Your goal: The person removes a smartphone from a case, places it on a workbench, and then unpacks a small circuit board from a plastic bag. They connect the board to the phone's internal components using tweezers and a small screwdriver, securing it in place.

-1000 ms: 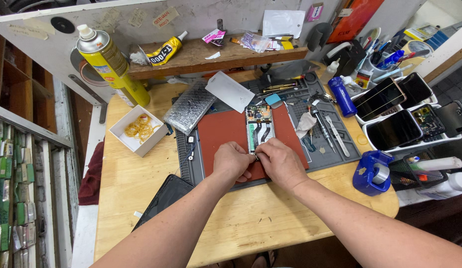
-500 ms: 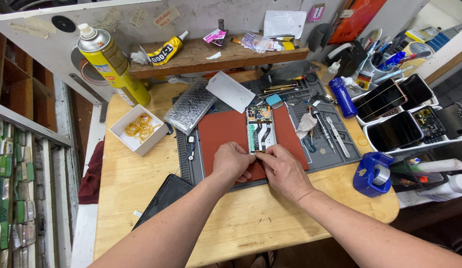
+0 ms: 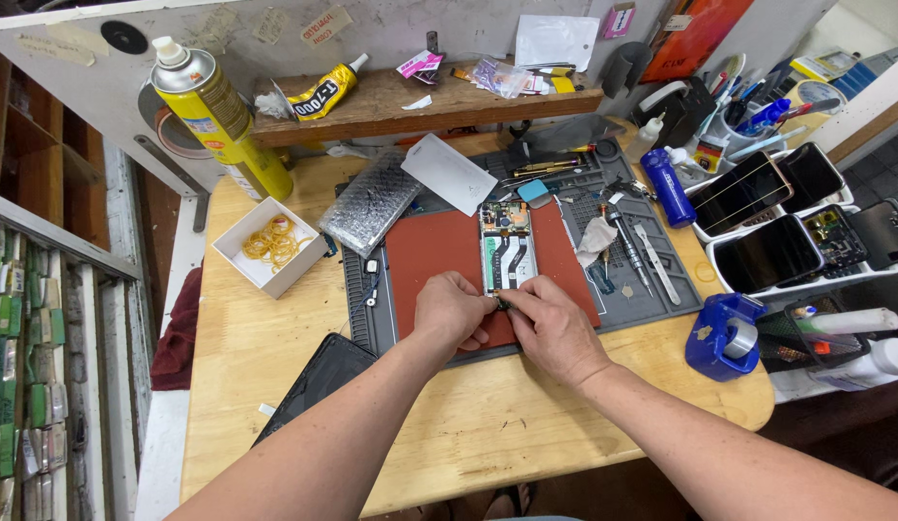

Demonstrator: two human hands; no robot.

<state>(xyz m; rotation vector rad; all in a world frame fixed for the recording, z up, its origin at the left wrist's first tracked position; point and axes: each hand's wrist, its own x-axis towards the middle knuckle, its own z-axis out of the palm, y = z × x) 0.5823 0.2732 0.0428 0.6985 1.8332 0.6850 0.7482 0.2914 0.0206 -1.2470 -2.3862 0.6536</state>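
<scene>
Both hands stay at the near end of the opened phone (image 3: 508, 253) on the red mat (image 3: 434, 256), little changed from a second ago. The left hand (image 3: 451, 311) and right hand (image 3: 550, 328) are curled, fingertips pinching what seems a small part.

Opened phone (image 3: 508, 246) lay flat on the red mat (image 3: 439, 256), long axis running away from the person, back cover off. Inside showed a white frame w/ dark flex cables curving down the middle & a circuit board at the far end. Near end sat right at the fingertips of both hands, partly hidden by them. Small dark part pinched there, too small to tell.
</scene>
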